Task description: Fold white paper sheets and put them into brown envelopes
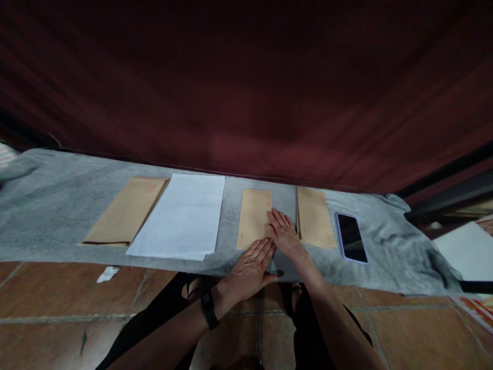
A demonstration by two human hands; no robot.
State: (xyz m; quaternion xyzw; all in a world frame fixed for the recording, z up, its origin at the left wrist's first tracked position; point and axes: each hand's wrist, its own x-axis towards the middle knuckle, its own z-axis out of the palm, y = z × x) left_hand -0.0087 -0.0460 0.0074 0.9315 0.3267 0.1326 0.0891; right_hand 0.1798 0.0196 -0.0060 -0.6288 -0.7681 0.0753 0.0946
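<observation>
A single brown paper envelope (254, 216) lies flat on the grey cloth in front of me. My left hand (252, 266), with a dark band on its wrist, rests across the envelope's lower right corner, fingers stretched out. My right hand (284, 234) lies flat along the envelope's right edge, its fingers extended and the fingertips on the paper. Both hands press down without gripping anything. The two hands meet near the envelope's lower right part and cover that edge.
On the cloth-covered bench (69, 205) a stack of brown envelopes (127, 210) and white paper sheets (185, 216) lie left. A smaller envelope stack (316, 216) and a phone (352, 237) lie right. A dark red curtain (246, 103) hangs behind. Crumpled tissue (108, 274) is on the tiled floor.
</observation>
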